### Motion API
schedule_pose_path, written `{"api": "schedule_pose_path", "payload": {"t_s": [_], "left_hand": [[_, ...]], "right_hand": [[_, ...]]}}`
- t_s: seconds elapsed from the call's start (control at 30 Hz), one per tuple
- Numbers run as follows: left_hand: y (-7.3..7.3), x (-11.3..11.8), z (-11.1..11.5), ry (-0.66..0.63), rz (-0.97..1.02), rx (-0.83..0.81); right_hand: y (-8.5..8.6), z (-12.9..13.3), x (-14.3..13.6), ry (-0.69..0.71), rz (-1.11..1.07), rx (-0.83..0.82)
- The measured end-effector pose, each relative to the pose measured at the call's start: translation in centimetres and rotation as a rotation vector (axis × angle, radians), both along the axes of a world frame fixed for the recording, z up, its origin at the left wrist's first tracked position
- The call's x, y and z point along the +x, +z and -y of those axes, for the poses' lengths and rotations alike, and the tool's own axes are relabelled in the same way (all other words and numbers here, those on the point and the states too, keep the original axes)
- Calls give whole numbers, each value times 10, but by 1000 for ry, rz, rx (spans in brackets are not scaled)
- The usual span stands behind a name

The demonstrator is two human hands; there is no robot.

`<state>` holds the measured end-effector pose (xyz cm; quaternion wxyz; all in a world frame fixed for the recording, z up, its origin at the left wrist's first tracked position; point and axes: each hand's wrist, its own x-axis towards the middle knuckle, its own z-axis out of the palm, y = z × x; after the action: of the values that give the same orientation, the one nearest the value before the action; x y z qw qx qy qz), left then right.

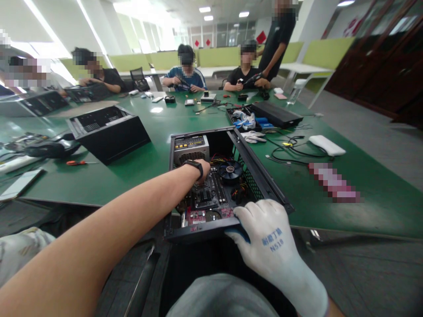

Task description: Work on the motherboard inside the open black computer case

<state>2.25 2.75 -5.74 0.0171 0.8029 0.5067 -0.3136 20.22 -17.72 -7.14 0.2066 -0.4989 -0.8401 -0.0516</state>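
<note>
Black-framed metal computer case [274, 193] | white knit-gloved right hand [264, 224] gripping rim

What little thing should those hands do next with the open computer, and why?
Perhaps the gloved right hand should firm its grip on the case before the left hand pushes or pulls inside: the case's near end juts past the edge of the table.

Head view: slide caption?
Bare left hand reaches into an open computer case while gloved right hand holds its near edge.
</note>
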Motion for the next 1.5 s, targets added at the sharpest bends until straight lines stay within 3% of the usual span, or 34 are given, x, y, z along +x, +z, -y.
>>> {"api": "schedule_pose_path", "payload": {"t_s": [0.5,1.5], "left_hand": [[-5,-3,-5,0,15,-11],[0,0,2,-5,-9,-26]], "right_hand": [[1,-1,-1,-4,18,4],[-1,-1,-1,-1,4,36]]}}
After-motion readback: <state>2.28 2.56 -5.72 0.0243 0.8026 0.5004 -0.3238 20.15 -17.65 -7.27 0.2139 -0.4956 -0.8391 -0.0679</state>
